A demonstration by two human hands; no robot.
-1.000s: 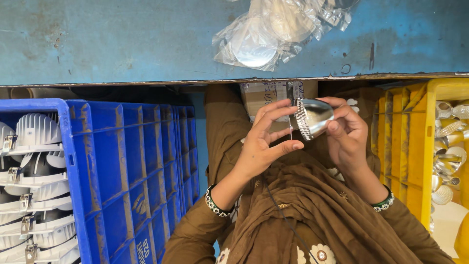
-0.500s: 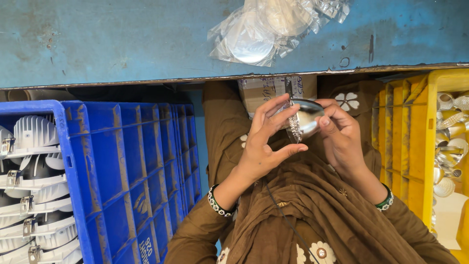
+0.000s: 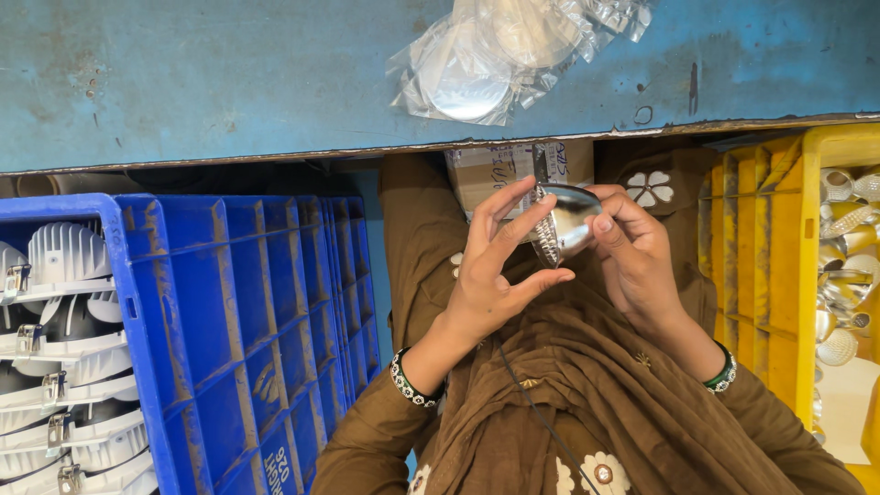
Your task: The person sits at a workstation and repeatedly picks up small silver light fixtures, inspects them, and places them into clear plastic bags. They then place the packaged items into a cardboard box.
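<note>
Head view: both hands meet over the lap, just below the near edge of the blue worktable [image 3: 229, 82]. The left hand [image 3: 490, 275] pinches the ribbed rim of a small shiny reflector cup [image 3: 564, 225] between thumb and fingertips; the right hand [image 3: 637, 252] curls around its polished far side, so both grasp the same piece. The hold is light and fingertip-only, and the mirror surface looks slick: it could slip into the lap or get smudged. A blue crate [image 3: 247, 321] of white housings sits left, a yellow crate [image 3: 779, 266] of similar cups right.
</note>
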